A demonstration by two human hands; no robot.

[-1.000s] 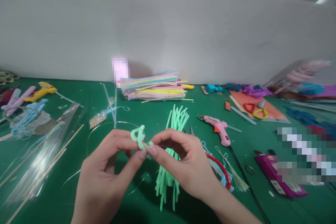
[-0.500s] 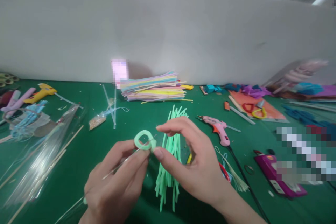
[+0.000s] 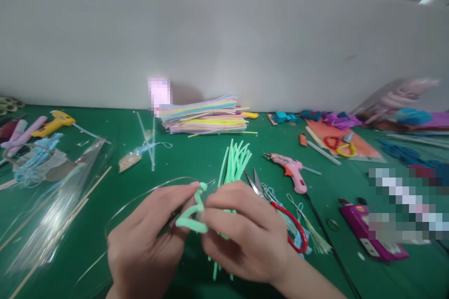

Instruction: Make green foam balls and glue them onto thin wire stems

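Between my two hands is a light green pipe cleaner (image 3: 192,225), bent into a loop with a twisted upper end. My left hand (image 3: 149,238) pinches it near its top, fingers closed. My right hand (image 3: 245,231) is closed on the loop's right side, with fingertips pressed to it. A thin wire (image 3: 135,196) arcs out over my left hand, and its far tip shows just right of the pipe cleaner's top. Behind my right hand lies a bunch of straight green pipe cleaners (image 3: 235,161), partly covered by it.
Red-handled scissors (image 3: 302,238) and tassels (image 3: 317,236) lie right of my right hand. Beyond them are a pink glue gun (image 3: 294,173) with its cord and a purple case (image 3: 373,233). Multicoloured pipe cleaners (image 3: 206,119) are stacked by the wall. Sticks and clear wrappers (image 3: 63,215) lie left.
My right hand has closed from a spread pose onto the green loop. The loop has turned and tipped downward, and the wire now arcs above my left hand. The scissors have come into fuller view.
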